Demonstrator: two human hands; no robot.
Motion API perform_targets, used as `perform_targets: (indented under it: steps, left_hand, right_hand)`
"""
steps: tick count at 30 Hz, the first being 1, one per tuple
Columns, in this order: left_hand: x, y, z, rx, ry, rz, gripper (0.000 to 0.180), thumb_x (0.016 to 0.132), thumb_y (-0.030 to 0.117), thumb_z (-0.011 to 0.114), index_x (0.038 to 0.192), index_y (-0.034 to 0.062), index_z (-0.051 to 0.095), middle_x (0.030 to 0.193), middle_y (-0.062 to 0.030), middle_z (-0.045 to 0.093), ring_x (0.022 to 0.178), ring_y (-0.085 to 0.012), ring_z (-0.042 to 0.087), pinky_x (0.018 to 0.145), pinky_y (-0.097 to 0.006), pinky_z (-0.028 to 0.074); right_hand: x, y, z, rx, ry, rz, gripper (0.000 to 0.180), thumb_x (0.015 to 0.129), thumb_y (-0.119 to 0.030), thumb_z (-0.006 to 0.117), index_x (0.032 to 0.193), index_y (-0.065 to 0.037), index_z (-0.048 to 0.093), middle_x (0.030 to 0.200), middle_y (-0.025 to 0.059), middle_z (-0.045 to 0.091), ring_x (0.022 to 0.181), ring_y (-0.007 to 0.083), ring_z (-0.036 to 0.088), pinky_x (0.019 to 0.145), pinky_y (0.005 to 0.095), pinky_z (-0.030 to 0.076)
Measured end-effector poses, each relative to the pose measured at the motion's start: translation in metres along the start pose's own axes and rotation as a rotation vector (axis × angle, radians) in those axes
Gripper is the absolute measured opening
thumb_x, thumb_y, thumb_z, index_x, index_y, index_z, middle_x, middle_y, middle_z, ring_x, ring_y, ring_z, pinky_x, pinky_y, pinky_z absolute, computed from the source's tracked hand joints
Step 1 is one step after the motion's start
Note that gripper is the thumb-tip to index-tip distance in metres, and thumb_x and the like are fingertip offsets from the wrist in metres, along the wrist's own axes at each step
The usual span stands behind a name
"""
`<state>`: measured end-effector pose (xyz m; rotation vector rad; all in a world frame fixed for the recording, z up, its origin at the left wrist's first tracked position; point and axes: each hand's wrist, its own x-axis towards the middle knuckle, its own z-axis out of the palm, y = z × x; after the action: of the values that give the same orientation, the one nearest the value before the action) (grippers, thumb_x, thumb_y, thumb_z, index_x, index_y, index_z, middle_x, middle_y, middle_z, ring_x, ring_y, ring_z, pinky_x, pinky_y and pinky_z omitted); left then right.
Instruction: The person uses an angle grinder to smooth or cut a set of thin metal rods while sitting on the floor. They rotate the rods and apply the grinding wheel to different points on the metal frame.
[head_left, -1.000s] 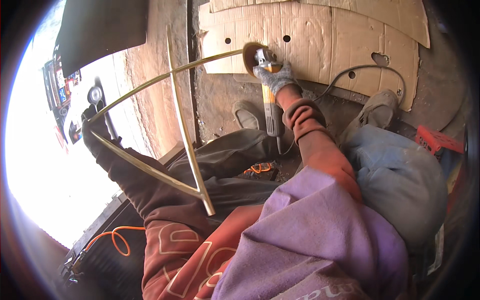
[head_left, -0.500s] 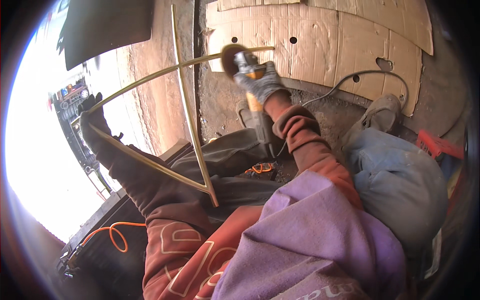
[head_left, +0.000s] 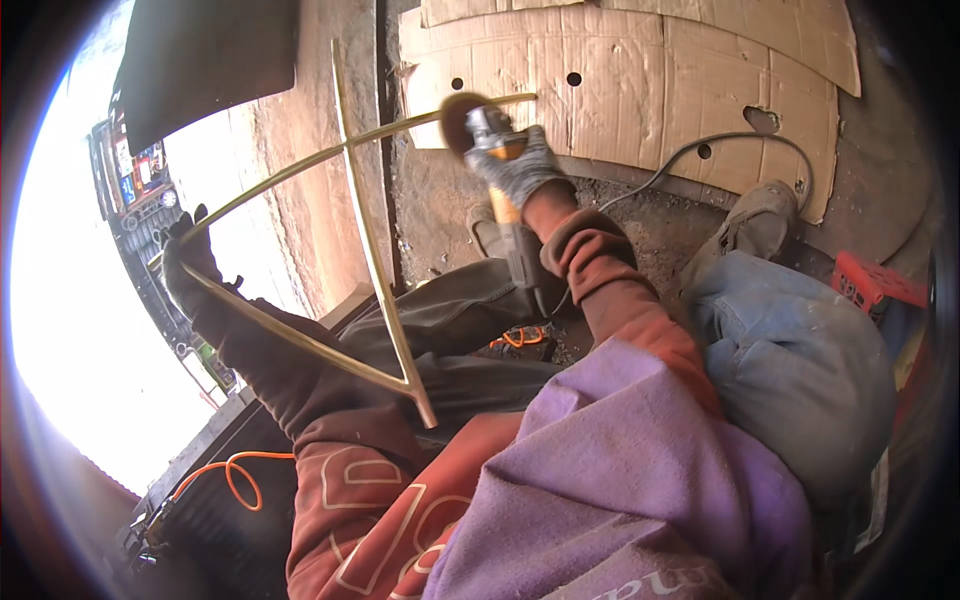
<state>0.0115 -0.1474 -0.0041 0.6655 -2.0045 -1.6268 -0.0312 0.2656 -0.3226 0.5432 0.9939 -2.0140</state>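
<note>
My left hand [head_left: 188, 262], in a dark glove, is closed round the far left corner of a brass-coloured metal frame [head_left: 372, 240]. Thin bars make up this frame: a long curved one, a straight one crossing it, and another running back to a joint near my lap. An orange-and-grey angle grinder [head_left: 520, 245] is in my right hand [head_left: 522, 168], which wears a grey glove. Its round brown disc [head_left: 462, 122] looks blurred and lies at the curved bar, near that bar's right end. Whether the disc touches the metal, I cannot tell.
Flattened cardboard [head_left: 620, 95] with holes covers the ground ahead. The dark power cable [head_left: 690, 155] loops over it past a shoe [head_left: 755, 225]. A red plastic object [head_left: 875, 280] stands at the right. An orange cord [head_left: 235, 480] lies at lower left; a dark panel [head_left: 210, 60] is at upper left.
The whole scene has shifted a little to the left in view. The metal frame's near end sits slightly lower. Both hands keep their grips, and the grinder stays at the curved bar.
</note>
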Motion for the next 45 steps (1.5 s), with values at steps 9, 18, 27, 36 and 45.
perform_targets:
  steps: [9, 18, 27, 36, 45]
  left_hand:
    - [-0.001, -0.006, -0.046, -0.125, 0.018, -0.064, 0.034, 0.085, 0.011, 0.053, 0.106, -0.0142, 0.048, 0.110, -0.0286, 0.055, 0.114, -0.0510, 0.050, 0.107, -0.056, 0.037]
    - [-0.001, -0.024, -0.013, 0.071, -0.122, 0.054, 0.034, 0.086, 0.013, 0.050, 0.108, -0.0129, 0.051, 0.114, -0.0294, 0.055, 0.115, -0.0473, 0.051, 0.108, -0.053, 0.036]
    - [0.047, 0.026, 0.024, 0.199, -0.267, 0.179, 0.031, 0.088, 0.013, 0.061, 0.113, -0.0046, 0.054, 0.114, -0.0233, 0.058, 0.109, -0.0392, 0.057, 0.100, -0.056, 0.044]
    - [0.023, 0.054, 0.117, 0.263, -0.284, 0.327, 0.030, 0.089, 0.010, 0.060, 0.114, -0.0060, 0.053, 0.104, -0.0221, 0.060, 0.100, -0.0376, 0.062, 0.086, -0.053, 0.054]
    - [-0.056, 0.050, 0.114, 0.412, 0.242, 0.183, 0.042, 0.082, 0.024, 0.070, 0.104, -0.0088, 0.056, 0.094, -0.0175, 0.058, 0.088, -0.0311, 0.065, 0.070, -0.041, 0.060]
  right_hand:
    - [0.008, 0.000, -0.001, -0.321, 0.174, -0.172, 0.068, 0.064, -0.032, 0.085, 0.108, -0.005, 0.040, 0.104, 0.0126, 0.059, 0.088, 0.0183, 0.058, 0.074, 0.0343, 0.050]
    - [0.048, 0.003, -0.050, -0.258, 0.401, 0.051, 0.093, 0.063, -0.037, 0.084, 0.129, 0.005, 0.034, 0.117, 0.0220, 0.056, 0.100, 0.0297, 0.061, 0.086, 0.0347, 0.049]
    - [0.017, 0.016, 0.018, -0.245, 0.161, -0.137, 0.068, 0.065, -0.027, 0.084, 0.111, -0.006, 0.039, 0.102, 0.0111, 0.060, 0.084, 0.0176, 0.060, 0.073, 0.0354, 0.051]
    - [0.004, -0.006, -0.003, 0.304, 0.208, -0.050, 0.060, 0.065, -0.021, 0.085, 0.108, -0.005, 0.047, 0.099, 0.0098, 0.063, 0.081, 0.0186, 0.062, 0.071, 0.0343, 0.052]
    - [0.027, 0.027, -0.018, 0.207, 0.033, 0.037, 0.062, 0.080, -0.029, 0.070, 0.123, -0.008, 0.031, 0.117, 0.0125, 0.055, 0.095, 0.0221, 0.057, 0.082, 0.0385, 0.049]
